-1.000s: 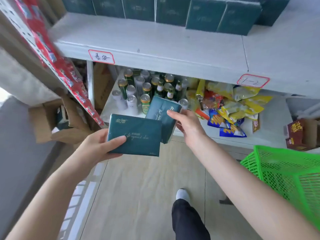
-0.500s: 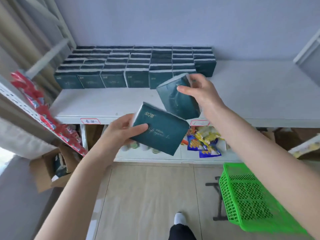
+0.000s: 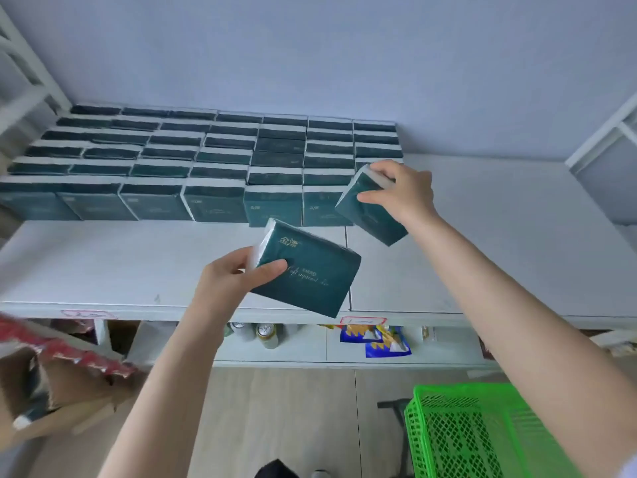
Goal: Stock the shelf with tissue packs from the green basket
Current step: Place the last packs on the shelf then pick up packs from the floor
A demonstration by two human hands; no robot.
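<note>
My right hand [image 3: 401, 194] grips a dark green tissue pack [image 3: 368, 215] and holds it tilted at the right end of the front row of stocked tissue packs [image 3: 213, 167] on the white shelf [image 3: 482, 243]. My left hand [image 3: 231, 281] holds a second dark green tissue pack [image 3: 306, 274] by its left end, above the shelf's front edge. The green basket [image 3: 482, 432] sits low at the right, near the floor; I see no packs in the part that shows.
Several rows of packs fill the shelf's back left; the shelf's right half is bare white board. A lower shelf holds cans [image 3: 265, 334] and snack bags [image 3: 379, 339]. A cardboard box [image 3: 58, 391] and red packets [image 3: 69, 350] are at the left.
Both hands rose from the lower shelf level to the top shelf. The right hand carried its pack forward to the end of the front row; the left followed with its pack.
</note>
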